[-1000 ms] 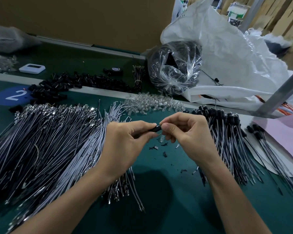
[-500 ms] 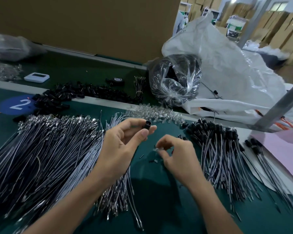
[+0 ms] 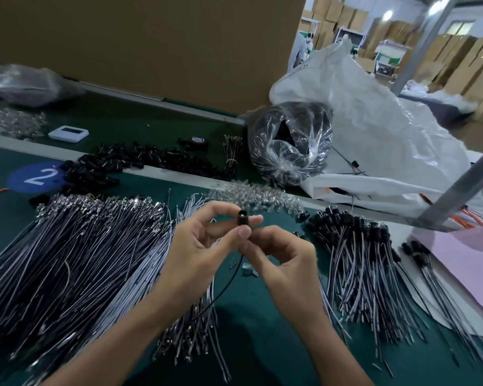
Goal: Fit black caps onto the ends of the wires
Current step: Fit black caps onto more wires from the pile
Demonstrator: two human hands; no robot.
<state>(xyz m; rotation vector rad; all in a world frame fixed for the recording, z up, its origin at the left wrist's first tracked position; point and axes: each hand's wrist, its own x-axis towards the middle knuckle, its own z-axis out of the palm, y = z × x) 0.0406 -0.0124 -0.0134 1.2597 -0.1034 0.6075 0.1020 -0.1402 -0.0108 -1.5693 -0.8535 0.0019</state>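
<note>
This is a factory assembly floor: a long green workbench [image 3: 262, 344] heaped with wires [image 3: 81, 246] and black caps [image 3: 140, 160], a numbered station sticker [image 3: 37, 176], and cardboard boxes [image 3: 457, 59] stacked high behind.

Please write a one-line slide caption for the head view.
Left hand pinches a black cap; right hand pinches the wire just beneath it.
</note>
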